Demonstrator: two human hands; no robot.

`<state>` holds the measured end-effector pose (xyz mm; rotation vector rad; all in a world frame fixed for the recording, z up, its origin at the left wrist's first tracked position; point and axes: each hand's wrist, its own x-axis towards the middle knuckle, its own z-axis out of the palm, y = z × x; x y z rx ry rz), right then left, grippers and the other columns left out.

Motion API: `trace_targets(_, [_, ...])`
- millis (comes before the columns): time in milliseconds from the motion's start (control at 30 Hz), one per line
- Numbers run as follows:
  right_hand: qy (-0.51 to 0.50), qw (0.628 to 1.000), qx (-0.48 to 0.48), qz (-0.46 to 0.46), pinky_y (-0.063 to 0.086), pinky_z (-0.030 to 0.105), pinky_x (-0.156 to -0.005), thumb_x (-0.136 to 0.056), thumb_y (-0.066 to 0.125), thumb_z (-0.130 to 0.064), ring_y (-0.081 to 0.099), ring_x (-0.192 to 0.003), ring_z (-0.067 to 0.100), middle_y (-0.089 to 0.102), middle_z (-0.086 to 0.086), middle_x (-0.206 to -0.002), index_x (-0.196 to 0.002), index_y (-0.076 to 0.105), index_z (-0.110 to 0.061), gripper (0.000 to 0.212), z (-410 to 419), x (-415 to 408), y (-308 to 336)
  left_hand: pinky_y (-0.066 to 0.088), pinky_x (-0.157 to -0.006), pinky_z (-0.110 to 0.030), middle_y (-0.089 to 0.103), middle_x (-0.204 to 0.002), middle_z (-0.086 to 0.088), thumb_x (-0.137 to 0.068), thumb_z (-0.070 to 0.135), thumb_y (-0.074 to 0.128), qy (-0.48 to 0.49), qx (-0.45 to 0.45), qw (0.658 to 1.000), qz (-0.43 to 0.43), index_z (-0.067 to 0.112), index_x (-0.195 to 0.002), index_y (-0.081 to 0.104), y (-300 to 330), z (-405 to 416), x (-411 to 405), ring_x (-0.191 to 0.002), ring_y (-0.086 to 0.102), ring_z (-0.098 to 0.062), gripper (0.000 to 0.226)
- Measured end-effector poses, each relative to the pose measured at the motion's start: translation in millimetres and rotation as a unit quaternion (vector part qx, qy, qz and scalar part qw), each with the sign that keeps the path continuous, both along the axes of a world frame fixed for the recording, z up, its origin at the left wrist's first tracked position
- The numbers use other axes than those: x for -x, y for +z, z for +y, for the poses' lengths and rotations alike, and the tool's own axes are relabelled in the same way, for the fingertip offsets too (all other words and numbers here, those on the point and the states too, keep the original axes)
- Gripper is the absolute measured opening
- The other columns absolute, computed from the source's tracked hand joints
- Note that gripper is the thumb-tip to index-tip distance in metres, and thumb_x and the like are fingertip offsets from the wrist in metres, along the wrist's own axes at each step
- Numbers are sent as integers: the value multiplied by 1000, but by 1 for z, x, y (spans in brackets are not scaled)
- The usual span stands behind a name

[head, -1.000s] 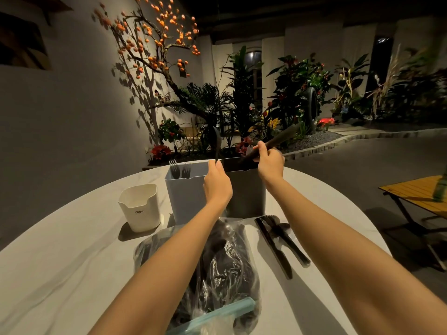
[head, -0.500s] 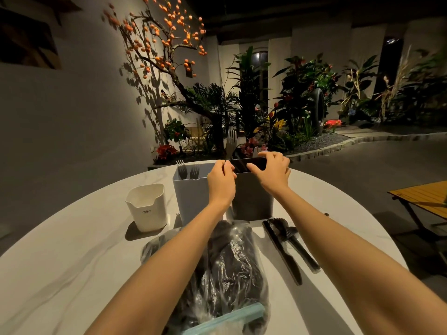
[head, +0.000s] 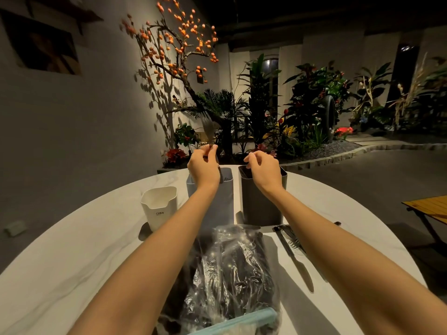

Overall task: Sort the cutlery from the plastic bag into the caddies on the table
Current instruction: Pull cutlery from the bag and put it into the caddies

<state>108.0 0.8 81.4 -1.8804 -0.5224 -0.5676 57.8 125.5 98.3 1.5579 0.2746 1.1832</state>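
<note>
Sorting looks only partly done: the plastic bag (head: 232, 274) lies at the near table (head: 72, 250) edge, apparently with much dark cutlery inside, and a knife (head: 296, 262) with other pieces lies loose on the table right of it. The left hand (head: 203, 165) pinches a fork (head: 208, 131) upright over the grey-blue caddy (head: 217, 201), while the right hand (head: 263, 168) hangs with curled fingers over the dark caddy (head: 261, 204); whether it grasps anything I cannot tell. Only the white caddy (head: 159, 206), seemingly unfilled, bears readable lettering, "CRBW".
</note>
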Motion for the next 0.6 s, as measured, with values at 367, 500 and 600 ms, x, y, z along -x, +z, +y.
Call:
trace_targets(367, [15,999,11,36,53,38,-78,-101,39,-24,62,-84,19,67,3,-85,-88,68,-16,33,10,-8,-10,40,-90,-35,69,-99,-3,-96,32,57,26,-232,940,250,20,-101,69,-21,13,0,-97,58,-21,17])
trace_targets(500, [15,999,9,35,54,41,-79,-101,39,-24,63,-83,19,66,1,-82,-84,67,-19,32,10,-8,-12,28,-94,-33,70,-109,2,-92,37,62,15,-239,930,278,22,-111,67,-32,17,-2,-109,58,-18,25])
trace_targets(600, [18,999,7,34,55,42,-80,-101,40,-24,64,-82,18,67,1,-82,-83,66,-20,32,8,-6,-10,38,-99,-35,70,-104,3,-88,33,67,2,-225,950,215,21,-104,67,-31,18,-1,-104,59,-17,20])
